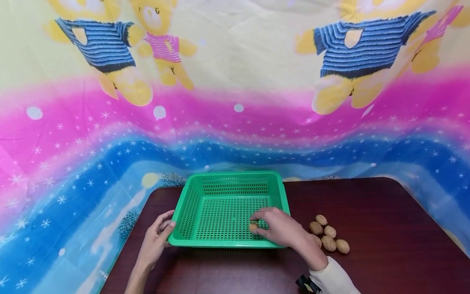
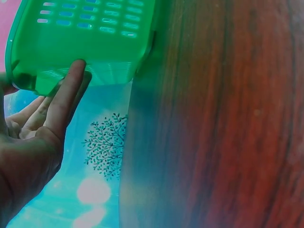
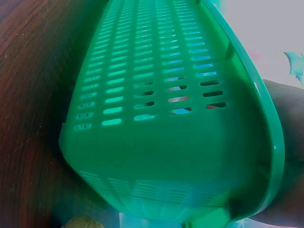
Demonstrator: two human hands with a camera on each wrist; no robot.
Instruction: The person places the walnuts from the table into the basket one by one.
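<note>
A green plastic basket with slotted walls sits on the dark wooden table. At its left front corner, my left hand holds the rim, thumb on top and fingers against the outer wall, as the left wrist view also shows. My right hand reaches over the right side into the basket and pinches a walnut between thumb and fingers, low over the slotted floor. In the right wrist view the basket wall hides the fingers and the held walnut.
Several walnuts lie in a loose group on the table right of the basket, partly behind my right forearm. A cloth printed with bears and snowflakes hangs behind the table and along its sides.
</note>
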